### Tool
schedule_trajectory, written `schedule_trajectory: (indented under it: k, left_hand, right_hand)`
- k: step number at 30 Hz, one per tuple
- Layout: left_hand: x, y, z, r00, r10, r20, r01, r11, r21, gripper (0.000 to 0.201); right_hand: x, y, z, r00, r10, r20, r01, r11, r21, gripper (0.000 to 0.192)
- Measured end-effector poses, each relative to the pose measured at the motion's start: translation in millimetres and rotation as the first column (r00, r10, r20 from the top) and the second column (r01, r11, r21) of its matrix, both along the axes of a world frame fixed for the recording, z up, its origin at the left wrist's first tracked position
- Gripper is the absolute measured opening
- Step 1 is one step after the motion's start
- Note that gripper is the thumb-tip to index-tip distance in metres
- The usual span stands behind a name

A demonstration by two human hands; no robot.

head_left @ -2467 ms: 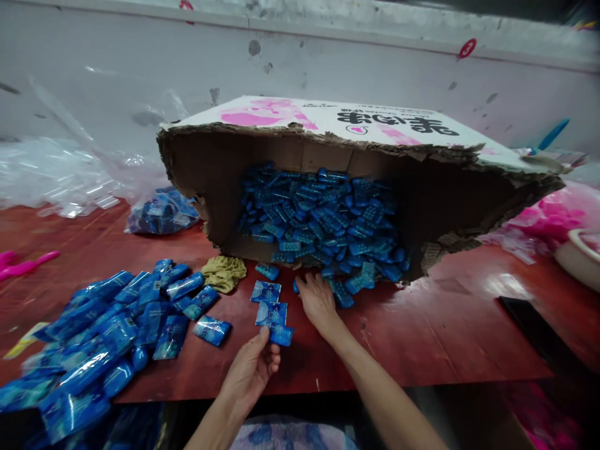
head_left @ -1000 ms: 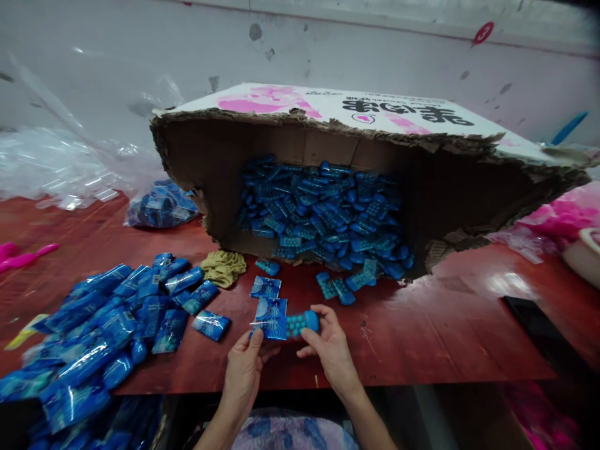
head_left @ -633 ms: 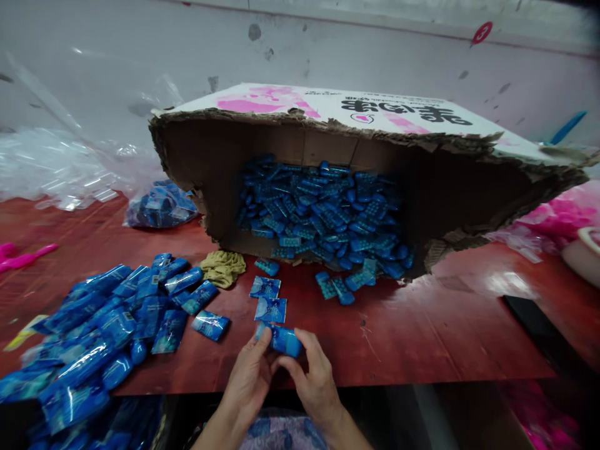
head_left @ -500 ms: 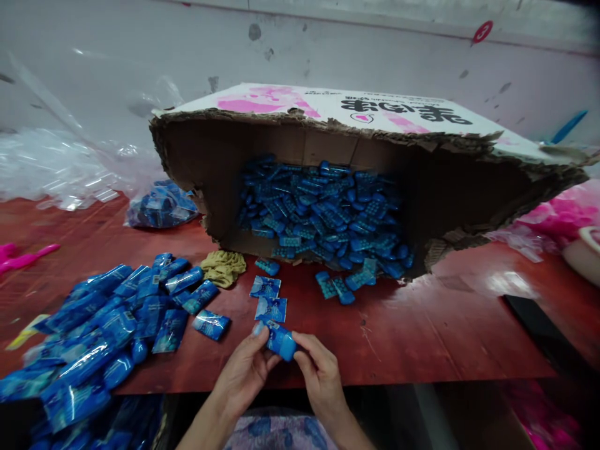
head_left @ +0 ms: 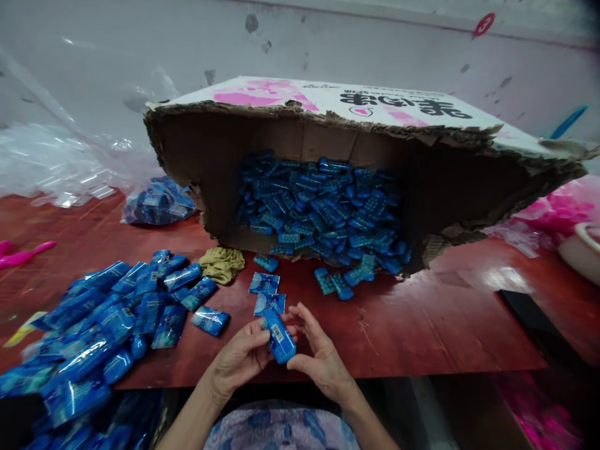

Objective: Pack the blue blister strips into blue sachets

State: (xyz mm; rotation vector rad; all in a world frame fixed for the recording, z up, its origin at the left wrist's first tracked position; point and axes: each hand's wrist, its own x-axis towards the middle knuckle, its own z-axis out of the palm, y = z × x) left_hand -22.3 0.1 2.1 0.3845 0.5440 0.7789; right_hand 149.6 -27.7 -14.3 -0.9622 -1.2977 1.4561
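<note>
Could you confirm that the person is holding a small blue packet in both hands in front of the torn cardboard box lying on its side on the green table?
Not quite: the table is red-brown wood, not green. The rest holds in the head view: the left hand and right hand hold the small blue packet together, in front of the torn cardboard box lying on its side.

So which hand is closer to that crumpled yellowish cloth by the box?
Left. The left hand lies below the cloth and slightly right of it; the right hand sits farther right. Both hold a blue packet at the table edge.
</note>
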Motion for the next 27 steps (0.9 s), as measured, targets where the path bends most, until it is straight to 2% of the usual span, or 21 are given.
schedule_trajectory:
  k: [3, 7, 12, 14, 15, 16, 17, 18, 19, 21, 22, 23, 24, 25, 27]
  left_hand:
    - [5, -5, -4.4, 0.998, 0.042, -0.038, -0.042, 0.999, -0.018, 0.022]
    - [13, -11, -6.1, 0.981, 0.158, -0.112, -0.165, 0.985, -0.058, 0.018]
    - [24, -17, 1.9, 0.937, 0.243, -0.252, -0.267, 0.962, -0.065, 0.021]
    - [20, -17, 3.8, 0.905, 0.265, -0.332, -0.286, 0.958, -0.016, 0.026]
    - [15, -17, 4.2, 0.864, 0.304, -0.402, -0.318, 0.948, 0.033, 0.029]
    - [8, -16, 4.5, 0.791, 0.361, -0.494, -0.359, 0.928, 0.103, 0.033]
    - [-1, -15, 4.9, 0.679, 0.427, -0.597, -0.393, 0.899, 0.195, 0.039]
    - [-12, -14, 5.5, 0.519, 0.495, -0.697, -0.406, 0.860, 0.309, 0.045]
    - [-24, -13, 6.5, 0.323, 0.547, -0.772, -0.377, 0.823, 0.425, 0.052]
    - [-46, -12, 8.7, -0.124, 0.596, -0.794, -0.188, 0.771, 0.608, 0.060]
    - [-55, -12, 9.2, -0.318, 0.611, -0.725, -0.061, 0.750, 0.659, 0.061]
    - [-61, -12, 8.5, -0.467, 0.628, -0.623, 0.068, 0.727, 0.683, 0.061]
    - [-65, -12, 6.5, -0.567, 0.646, -0.511, 0.181, 0.703, 0.688, 0.060]
    - [-67, -10, 3.0, -0.620, 0.668, -0.412, 0.279, 0.678, 0.680, 0.059]
    - [-68, -4, -7.6, -0.645, 0.712, -0.279, 0.433, 0.641, 0.634, 0.055]
  right_hand:
    - [-2, 2, 0.4, 0.994, 0.043, -0.102, -0.043, 0.999, 0.002, 0.074]
    - [-8, 0, -5.3, 0.989, -0.004, -0.145, 0.005, 1.000, 0.000, 0.071]
    - [-13, -3, -8.7, 0.997, -0.076, -0.020, 0.077, 0.997, 0.026, 0.061]
    - [-12, -1, -5.8, 0.995, -0.064, 0.080, 0.058, 0.996, 0.064, 0.058]
    - [-12, 0, -3.9, 0.990, -0.058, 0.132, 0.048, 0.995, 0.082, 0.057]
    - [-11, 1, -2.1, 0.982, -0.058, 0.179, 0.042, 0.994, 0.097, 0.054]
    - [-10, 2, -0.6, 0.974, -0.062, 0.218, 0.040, 0.993, 0.107, 0.050]
    - [-9, 4, 0.5, 0.967, -0.070, 0.245, 0.043, 0.993, 0.114, 0.045]
    - [-8, 5, 1.1, 0.962, -0.076, 0.264, 0.046, 0.992, 0.118, 0.040]
    - [-9, 6, 1.1, 0.954, -0.081, 0.287, 0.048, 0.991, 0.121, 0.033]
    - [-10, 6, 0.8, 0.951, -0.076, 0.301, 0.042, 0.992, 0.118, 0.031]
    - [-11, 6, 0.4, 0.946, -0.067, 0.318, 0.032, 0.993, 0.114, 0.029]
    - [-12, 5, 0.0, 0.940, -0.054, 0.338, 0.018, 0.994, 0.109, 0.029]
    - [-14, 5, -0.3, 0.933, -0.038, 0.358, 0.001, 0.995, 0.104, 0.028]
    - [-17, 4, -0.6, 0.922, -0.008, 0.387, -0.031, 0.995, 0.095, 0.028]
